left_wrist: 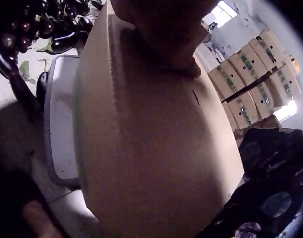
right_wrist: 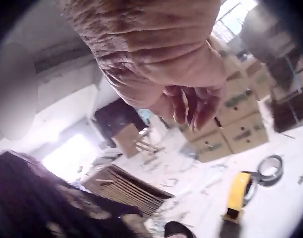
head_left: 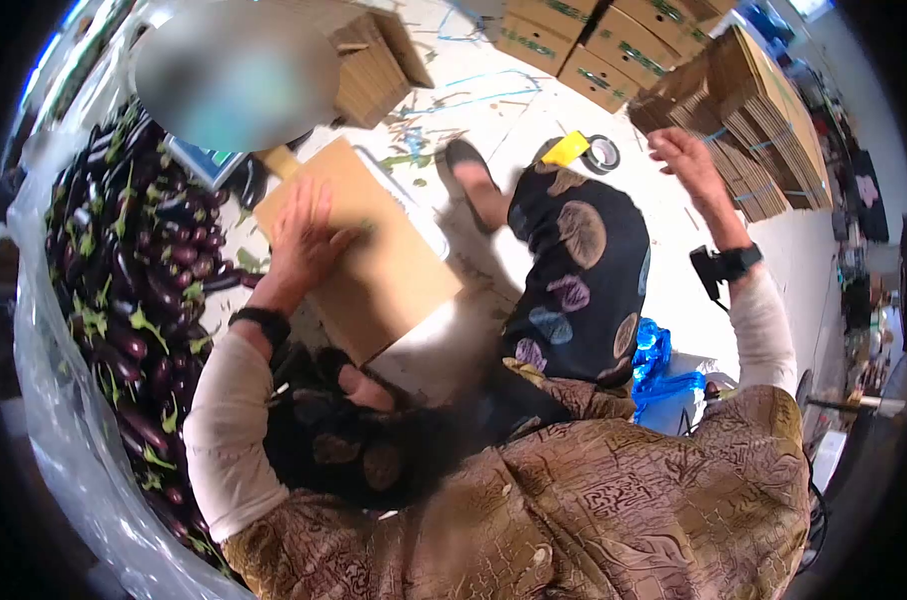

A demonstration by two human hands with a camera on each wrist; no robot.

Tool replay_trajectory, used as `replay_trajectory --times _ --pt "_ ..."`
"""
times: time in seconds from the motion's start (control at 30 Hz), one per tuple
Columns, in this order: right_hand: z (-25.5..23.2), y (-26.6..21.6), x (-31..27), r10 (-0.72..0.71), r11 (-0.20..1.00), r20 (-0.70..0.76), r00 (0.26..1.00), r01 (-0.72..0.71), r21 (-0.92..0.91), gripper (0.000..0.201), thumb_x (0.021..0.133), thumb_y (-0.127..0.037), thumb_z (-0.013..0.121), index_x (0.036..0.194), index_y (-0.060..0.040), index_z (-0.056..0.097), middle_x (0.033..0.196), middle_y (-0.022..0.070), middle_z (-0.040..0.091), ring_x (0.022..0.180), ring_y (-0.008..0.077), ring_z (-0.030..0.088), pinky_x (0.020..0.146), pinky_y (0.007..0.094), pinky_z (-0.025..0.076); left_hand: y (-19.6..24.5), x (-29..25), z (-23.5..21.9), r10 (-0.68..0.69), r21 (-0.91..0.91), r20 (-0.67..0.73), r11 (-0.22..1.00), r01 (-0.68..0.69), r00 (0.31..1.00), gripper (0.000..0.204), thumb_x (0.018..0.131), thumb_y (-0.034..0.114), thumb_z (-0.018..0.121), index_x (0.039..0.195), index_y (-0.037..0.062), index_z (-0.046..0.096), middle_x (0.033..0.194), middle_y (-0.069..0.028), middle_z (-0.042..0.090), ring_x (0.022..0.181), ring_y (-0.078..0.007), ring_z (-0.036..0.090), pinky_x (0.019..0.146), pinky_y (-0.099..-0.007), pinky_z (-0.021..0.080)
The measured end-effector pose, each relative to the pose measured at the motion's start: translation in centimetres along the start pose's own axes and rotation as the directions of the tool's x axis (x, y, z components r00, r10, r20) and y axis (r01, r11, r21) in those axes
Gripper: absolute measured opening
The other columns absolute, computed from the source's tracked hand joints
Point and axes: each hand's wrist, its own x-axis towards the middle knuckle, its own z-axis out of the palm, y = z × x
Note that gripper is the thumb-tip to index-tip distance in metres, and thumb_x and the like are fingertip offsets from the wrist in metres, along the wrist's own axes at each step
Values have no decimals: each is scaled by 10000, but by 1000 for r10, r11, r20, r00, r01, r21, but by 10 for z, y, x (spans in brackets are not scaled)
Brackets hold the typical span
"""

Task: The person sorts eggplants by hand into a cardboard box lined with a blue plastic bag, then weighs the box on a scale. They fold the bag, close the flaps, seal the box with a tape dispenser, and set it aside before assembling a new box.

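Observation:
My left hand [head_left: 309,245] lies with spread, straight fingers on the top of a closed brown cardboard box [head_left: 399,285]. In the left wrist view the box [left_wrist: 156,148] stands over a white platform with a grey rim [left_wrist: 62,119]. Away to the right, my right hand [head_left: 689,162] is raised in the air over the floor. Its fingers [right_wrist: 203,109] hang loosely curled, and nothing is between them. Below it on the floor are a yellow tape dispenser [head_left: 568,150] and a dark roll of tape [head_left: 602,153].
A heap of eggplants [head_left: 139,300] on plastic sheeting [head_left: 49,380] fills the left side. Stacked printed boxes [head_left: 614,50] and flattened cardboard [head_left: 744,120] stand at the back right. A blurred person [head_left: 239,75] is opposite. A blue plastic bag [head_left: 659,370] lies by my leg.

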Motion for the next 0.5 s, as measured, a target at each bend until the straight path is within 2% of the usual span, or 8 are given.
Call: replay_trajectory --times 0.03,0.1,0.17,0.2,0.27,0.37,0.47,0.5 --pt "-2 35 9 95 995 18 995 -94 -24 302 942 -258 603 1117 -19 660 1002 44 683 919 150 632 760 313 514 3 2 -2 24 3 -3 1000 -24 1000 835 836 501 662 1490 107 322 1562 -202 239 1447 -378 226 1120 -527 229" --pt "8 102 23 223 967 50 973 -215 -138 347 916 -275 623 1153 -22 647 1023 90 692 954 200 648 831 349 527 9 4 -8 -72 43 92 997 68 993 848 842 468 671 1505 108 286 1568 -211 219 1450 -389 212 1125 -527 221" --pt "23 144 32 306 932 72 949 -284 -223 408 878 -288 657 1199 -39 628 1125 147 675 1057 266 639 938 363 501 14 4 -16 -44 60 98 997 38 994 853 842 440 681 1511 105 270 1570 -214 209 1450 -397 205 1125 -529 220" --pt "30 158 35 317 932 76 945 -295 -212 408 878 -288 657 1199 -39 628 1125 147 675 1057 266 639 938 363 501 16 3 -20 -28 67 105 998 21 994 860 842 411 690 1516 103 254 1572 -218 200 1451 -405 199 1125 -531 219" --pt "47 181 48 249 869 10 969 -219 -443 395 874 -273 669 1208 -65 629 1196 155 639 1104 290 600 937 399 494 19 3 -27 -22 43 131 999 17 991 864 840 380 699 1519 99 245 1576 -217 185 1453 -410 189 1126 -532 213" --pt "63 231 79 269 843 56 962 -207 -497 493 828 -244 706 1271 -69 576 1299 190 574 1178 346 554 1010 428 451 26 9 -36 -54 53 208 998 44 977 884 831 332 717 1525 95 222 1586 -215 150 1458 -414 166 1131 -534 197" --pt "81 238 106 148 789 26 989 -102 -606 651 774 -193 741 1361 -88 480 1407 178 480 1269 359 475 1063 426 400 29 13 -39 -106 91 277 992 84 955 922 816 305 730 1534 100 189 1594 -210 115 1463 -413 146 1137 -532 180" --pt "89 231 113 156 791 39 987 -101 -603 651 774 -193 741 1361 -88 480 1407 178 480 1269 359 475 1063 426 400 29 14 -39 -111 84 289 992 90 951 943 809 295 735 1540 105 170 1597 -206 100 1465 -413 137 1140 -530 172"
